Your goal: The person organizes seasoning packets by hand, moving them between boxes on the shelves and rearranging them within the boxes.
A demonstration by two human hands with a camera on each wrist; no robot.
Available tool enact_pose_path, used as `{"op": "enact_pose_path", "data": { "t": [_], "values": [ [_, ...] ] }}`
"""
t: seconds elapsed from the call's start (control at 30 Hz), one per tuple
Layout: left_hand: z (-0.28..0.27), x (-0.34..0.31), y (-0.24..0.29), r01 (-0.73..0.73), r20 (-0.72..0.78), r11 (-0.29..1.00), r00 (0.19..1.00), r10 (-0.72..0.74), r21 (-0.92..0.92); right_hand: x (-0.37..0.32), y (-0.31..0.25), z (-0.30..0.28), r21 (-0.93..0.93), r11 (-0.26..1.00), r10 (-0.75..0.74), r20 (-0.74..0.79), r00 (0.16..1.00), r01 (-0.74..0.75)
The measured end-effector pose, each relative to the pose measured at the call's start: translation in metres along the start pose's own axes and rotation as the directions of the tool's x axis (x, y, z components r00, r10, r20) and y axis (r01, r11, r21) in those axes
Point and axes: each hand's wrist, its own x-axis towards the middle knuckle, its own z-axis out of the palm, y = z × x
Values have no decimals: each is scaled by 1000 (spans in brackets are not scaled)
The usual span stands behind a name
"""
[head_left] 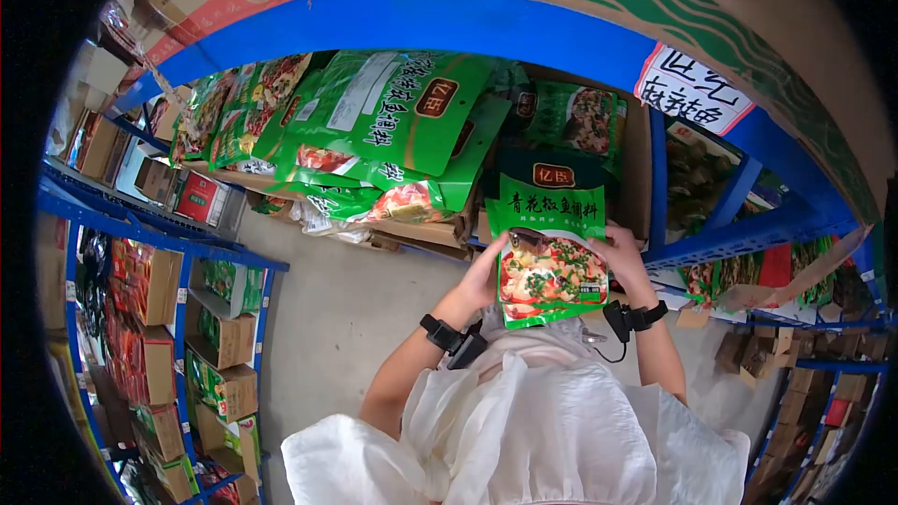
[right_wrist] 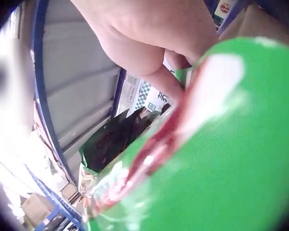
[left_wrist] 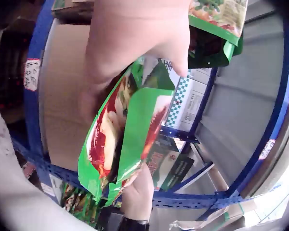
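Observation:
A stack of green seasoning packets (head_left: 547, 248) with a fish-dish picture is held in front of the blue shelf. My left hand (head_left: 490, 273) grips its left edge and my right hand (head_left: 622, 257) grips its right edge. In the left wrist view my left hand (left_wrist: 135, 43) curls over the top of the green packets (left_wrist: 127, 130), and the right hand (left_wrist: 139, 195) shows below them. In the right wrist view my right hand (right_wrist: 154, 38) pinches the blurred green packet (right_wrist: 221, 159) close to the lens.
Behind the packets stands an open cardboard box (head_left: 636, 168) on the blue shelf (head_left: 739, 229). More green packets (head_left: 374, 140) pile up to the left. Boxes of goods (head_left: 220, 337) fill the blue rack at the left. A handwritten label (head_left: 692, 89) hangs above.

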Motion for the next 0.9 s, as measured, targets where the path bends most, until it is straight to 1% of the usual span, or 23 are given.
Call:
{"op": "enact_pose_path", "data": {
  "t": [0.03, 0.07, 0.17, 0.2, 0.3, 0.33, 0.4, 0.43, 0.47, 0.5, 0.57, 0.6, 0.63, 0.67, 0.7, 0.77, 0.8, 0.87, 0.9],
  "values": [
    [4, 0, 1, 1, -14, 999, 1000, 0, 34, 2, -1, -3, -25, 1000, -5, 39, 999, 6],
    [11, -2, 2, 13, -71, 999, 997, -10, 35, 5, -3, -5, -48, 999, -10, 77, 997, 13],
    [19, -1, 0, 41, -90, 992, 996, -31, 120, 14, -10, -17, -139, 989, -21, 226, 974, 54],
    [23, -1, -1, 30, -123, 994, 992, -17, 108, 18, -11, -19, -172, 983, -21, 279, 960, 71],
    [25, 1, 0, 58, -97, 998, 994, -54, 39, 31, -8, -21, -298, 894, -230, 338, 913, 335],
    [23, 4, 0, 60, -107, 997, 993, -56, 37, 33, -10, -21, -335, 870, -246, 338, 908, 361],
    [21, 5, -4, -19, -142, 987, 989, 42, 162, 38, -16, -18, -408, 815, -283, 340, 897, 412],
    [19, 5, -6, -58, -155, 973, 983, 95, 223, 39, -32, -17, -496, 800, -192, 322, 927, 338],
    [3, 14, -10, -68, -138, 978, 986, 97, 198, 36, -56, -18, -578, 772, -101, 296, 950, 262],
    [6, 12, -9, -82, -148, 973, 982, 115, 217, 37, -73, -20, -654, 733, -11, 262, 965, 186],
    [15, 4, -8, -105, -169, 962, 974, 150, 251, 51, -86, -29, -672, 708, -164, 143, 976, 218],
    [14, 3, -8, -106, -175, 961, 972, 154, 257, 62, -100, -35, -699, 685, -170, 120, 978, 205],
    [14, 2, -9, -109, -181, 959, 970, 160, 262, 83, -88, -45, -651, 723, -232, 88, 969, 232],
    [13, 0, -9, -114, -186, 957, 968, 167, 268, 99, -95, -50, -651, 734, -193, 75, 978, 194],
    [13, -2, -8, -114, -189, 951, 967, 173, 286, 127, -86, -56, -655, 733, -206, 43, 978, 184],
    [16, -8, -9, -118, -196, 941, 963, 186, 318, 176, -66, -61, -745, 641, -322, -43, 946, 185],
    [15, -10, -12, -72, -241, 976, 963, 122, 207, 201, -57, -63, -786, 594, -377, -86, 922, 170],
    [10, -10, -16, -60, -237, 986, 967, 96, 155, 262, 37, -77, -800, 574, -505, -180, 844, 173],
    [5, -9, -18, -56, -232, 990, 969, 85, 129, 297, 97, -85, -739, 630, -507, -159, 847, 238]
  ]
}}
